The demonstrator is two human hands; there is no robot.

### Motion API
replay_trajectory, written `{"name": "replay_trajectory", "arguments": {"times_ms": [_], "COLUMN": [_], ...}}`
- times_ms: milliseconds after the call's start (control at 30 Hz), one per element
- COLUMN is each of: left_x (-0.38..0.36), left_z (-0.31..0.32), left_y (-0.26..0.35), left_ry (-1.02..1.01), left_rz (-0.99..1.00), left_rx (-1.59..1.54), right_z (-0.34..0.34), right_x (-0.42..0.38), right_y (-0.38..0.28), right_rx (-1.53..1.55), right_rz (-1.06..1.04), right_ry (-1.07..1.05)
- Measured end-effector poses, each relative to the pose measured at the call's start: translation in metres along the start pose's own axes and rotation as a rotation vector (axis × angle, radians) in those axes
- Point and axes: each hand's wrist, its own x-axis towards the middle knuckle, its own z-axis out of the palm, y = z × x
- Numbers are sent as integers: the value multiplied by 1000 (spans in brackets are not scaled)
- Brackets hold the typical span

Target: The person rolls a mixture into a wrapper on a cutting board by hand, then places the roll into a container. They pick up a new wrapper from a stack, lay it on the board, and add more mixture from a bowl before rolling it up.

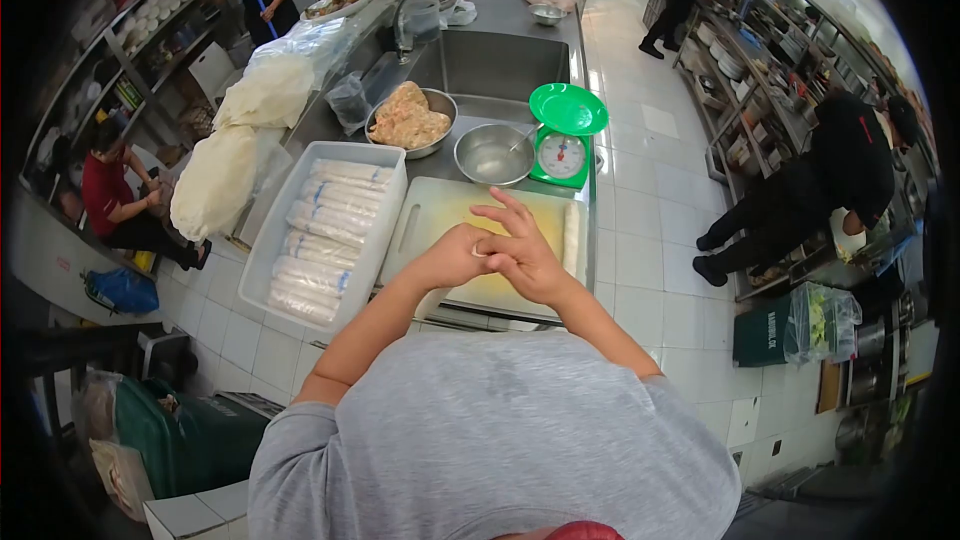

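Observation:
My left hand (458, 258) is closed, its fingertips meeting my right hand above the cutting board. A tiny whitish bit shows where they touch; I cannot make out what it is. My right hand (530, 258) has several fingers stretched out and spread, with its thumb side against my left hand. Under both lies the pale cutting board (412, 202), smeared yellowish in the middle. A long white roll (571, 240) rests along its right edge. Left of the board, a white plastic tub (250, 275) holds several plastic-wrapped rolls (330, 218).
Behind the board stand a metal bowl (493, 177) with a utensil, a green scale (566, 155) and a bowl of pinkish-orange mixture (410, 116). A sink (505, 65) lies beyond. Pale round sheets (215, 185) are stacked left. Other people (825, 180) work on both sides.

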Motion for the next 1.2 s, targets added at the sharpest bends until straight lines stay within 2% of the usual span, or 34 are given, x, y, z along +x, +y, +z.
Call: {"name": "replay_trajectory", "arguments": {"times_ms": [100, 167, 200, 300, 367, 467, 500, 600, 700, 767, 833, 933, 967, 1067, 1200], "left_x": [3, 5, 5, 8, 8, 8, 10, 9, -7, -32, -65, -106, -115, -109, -66], "left_z": [7, 10, 10, 8, 8, 10, 10, 10, 11, 30, 53, 51, 47, 25, -7], "left_y": [-13, -10, -6, 7, 6, -3, 3, 26, 8, -7, -47, -77, -78, -42, 14], "left_ry": [113, 263, 336, 501, 494, 510, 518, 619, 758, 966, 1043, 1088, 1086, 1039, 805], "left_rz": [245, 60, -34, -22, 60, 195, 249, 237, 99, 56, 56, 88, 30, -13, -68], "left_rx": [191, 298, 352, 264, 304, 401, 438, 166, -271, -284, -158, -125, -138, -17, 14], "right_z": [4, 14, 20, 26, 19, 4, -3, -4, 2, -2, -12, -16, -13, 11, 65], "right_x": [8, 10, 11, 15, 23, 29, 27, 19, 10, 1, -5, -8, -8, -9, -5], "right_y": [-17, -27, -29, -34, -36, -22, -15, -14, -10, 2, 7, 15, 18, 24, 29], "right_rx": [-297, -468, -423, -375, -450, -271, -25, 453, 694, 630, 533, 402, 395, 394, 520], "right_rz": [16, 69, 82, 76, 17, 19, 111, 108, 214, 275, 301, 323, 350, 394, 362], "right_ry": [-37, 18, 68, 164, 152, 44, -11, 170, 284, 224, 163, 67, 40, -109, -260]}}
